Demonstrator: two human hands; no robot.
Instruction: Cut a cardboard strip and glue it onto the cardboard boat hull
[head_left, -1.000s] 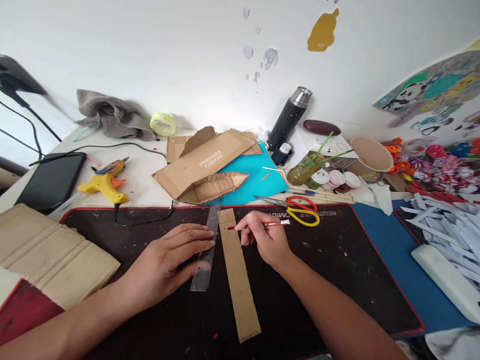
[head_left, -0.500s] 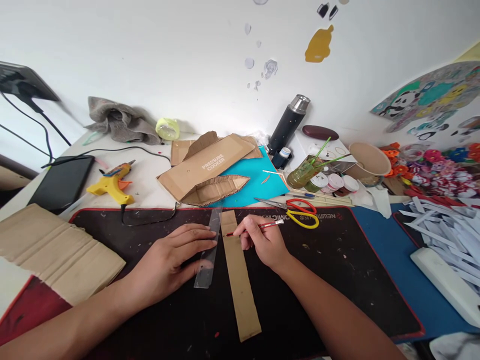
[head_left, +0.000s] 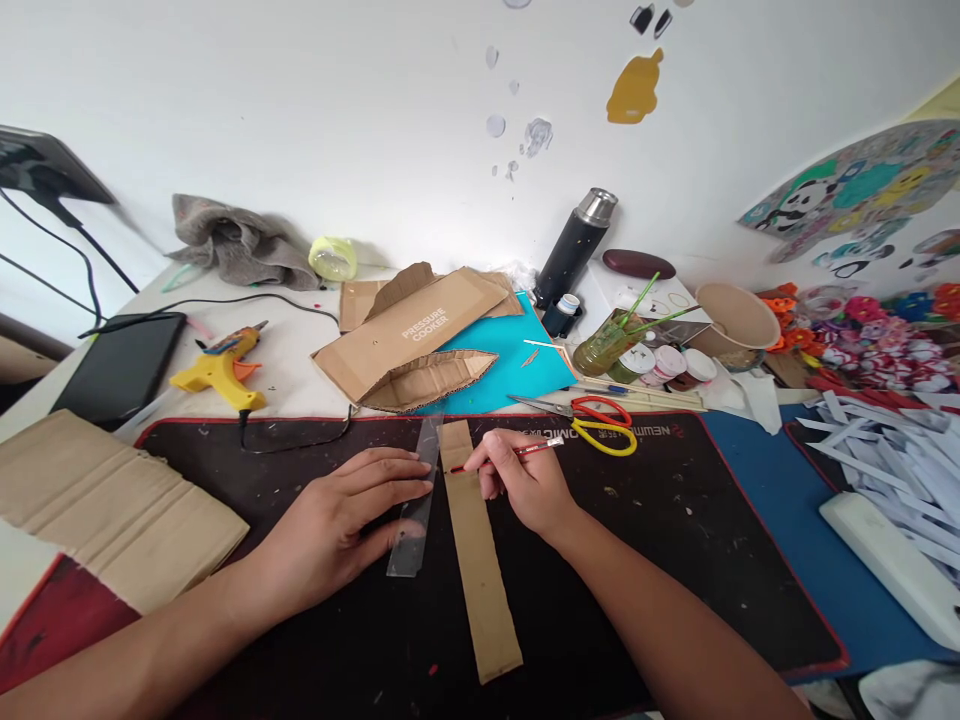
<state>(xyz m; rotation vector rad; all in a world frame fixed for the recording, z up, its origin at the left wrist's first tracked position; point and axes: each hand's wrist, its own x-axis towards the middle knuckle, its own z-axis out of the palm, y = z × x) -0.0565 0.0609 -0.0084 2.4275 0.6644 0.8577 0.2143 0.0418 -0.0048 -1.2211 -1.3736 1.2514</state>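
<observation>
My left hand [head_left: 341, 530] holds a clear plastic ruler [head_left: 411, 558], its fingers lying over the ruler and the thumb tip seeming to show through the plastic. Just right of the ruler, a long brown cardboard strip [head_left: 484, 580] lies on the black mat [head_left: 622, 590]. My right hand [head_left: 529, 480] is closed around a red pencil [head_left: 534, 447] with a white end. The pencil's tip touches the strip near its far end, beside a small dark mark.
Scissors [head_left: 600, 425] with red and yellow handles lie beyond my right hand. A yellow glue gun [head_left: 225, 370] with its cord is at the left, near folded cardboard [head_left: 112, 510]. Behind stand a boat-shaped cardboard piece [head_left: 427, 385], a black flask [head_left: 574, 245] and a brush jar [head_left: 600, 345].
Both hands, the ruler, the pencil and the strip keep nearly the same places. The whole view has shifted very slightly.
</observation>
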